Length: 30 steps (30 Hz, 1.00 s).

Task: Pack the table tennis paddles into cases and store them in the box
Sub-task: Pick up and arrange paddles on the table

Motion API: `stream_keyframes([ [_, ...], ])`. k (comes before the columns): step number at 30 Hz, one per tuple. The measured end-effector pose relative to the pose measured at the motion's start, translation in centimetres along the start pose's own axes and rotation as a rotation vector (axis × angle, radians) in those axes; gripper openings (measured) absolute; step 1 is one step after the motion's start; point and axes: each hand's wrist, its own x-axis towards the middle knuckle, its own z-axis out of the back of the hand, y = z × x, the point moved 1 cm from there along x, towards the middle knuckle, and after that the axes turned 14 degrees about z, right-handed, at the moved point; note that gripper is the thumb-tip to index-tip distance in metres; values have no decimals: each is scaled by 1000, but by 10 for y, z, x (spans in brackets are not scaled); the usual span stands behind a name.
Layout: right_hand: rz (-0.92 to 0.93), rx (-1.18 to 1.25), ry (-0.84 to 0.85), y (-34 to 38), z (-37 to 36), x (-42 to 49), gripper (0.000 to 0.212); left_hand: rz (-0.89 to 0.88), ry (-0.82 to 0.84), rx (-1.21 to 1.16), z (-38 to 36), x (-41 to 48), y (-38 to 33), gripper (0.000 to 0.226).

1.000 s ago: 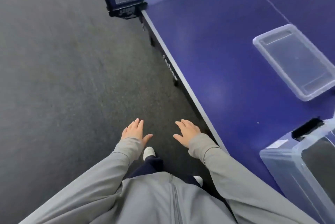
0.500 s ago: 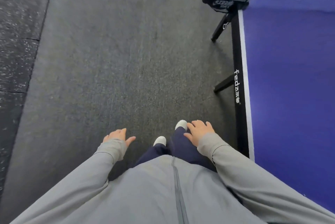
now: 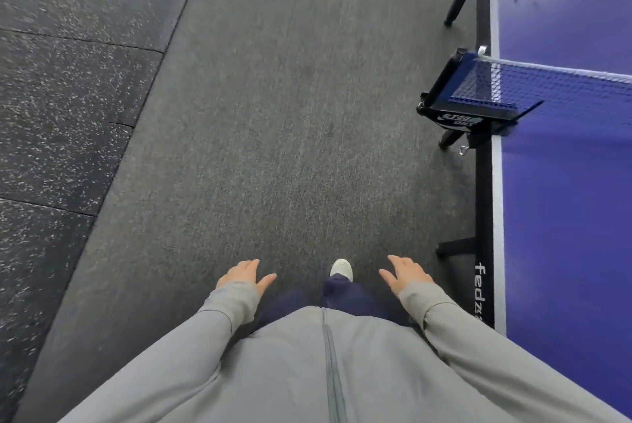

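Moved since a second ago: box and lid gone from view; net post [image 3: 455, 114], then far ahead, now level on the right; walked on along the table's side.

Left hand [image 3: 244, 274]: fingers straight, thumb out, holding nothing, over the floor [image 3: 273, 114].
Right hand [image 3: 407, 272]: likewise flat and empty, near the table [image 3: 564, 217] edge, not touching it.
Between them: one white shoe [image 3: 341, 268], forward.
Right: blue table, net [image 3: 547, 84] stretched across, post clamped at the edge.
Left: dark speckled mats [image 3: 68, 114].
Paddles, cases: none in view. Box: out of frame.

Progress, judged: nothing shown packed; probably walking round to fetch paddles; casing and boxing all left.
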Motion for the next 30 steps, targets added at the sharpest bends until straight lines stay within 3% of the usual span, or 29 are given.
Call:
stream_keyframes([
  [7,-82,-123,43,-5,74,52,53,-124,-106,67,85,57,-65,67],
  [23,206,-191,-16,236,234,241,59,-8,-16,7,294,254,-42,67],
  [30,145,-125,-49,242,295,299,57,6,39,-37,352,299,-76,69],
])
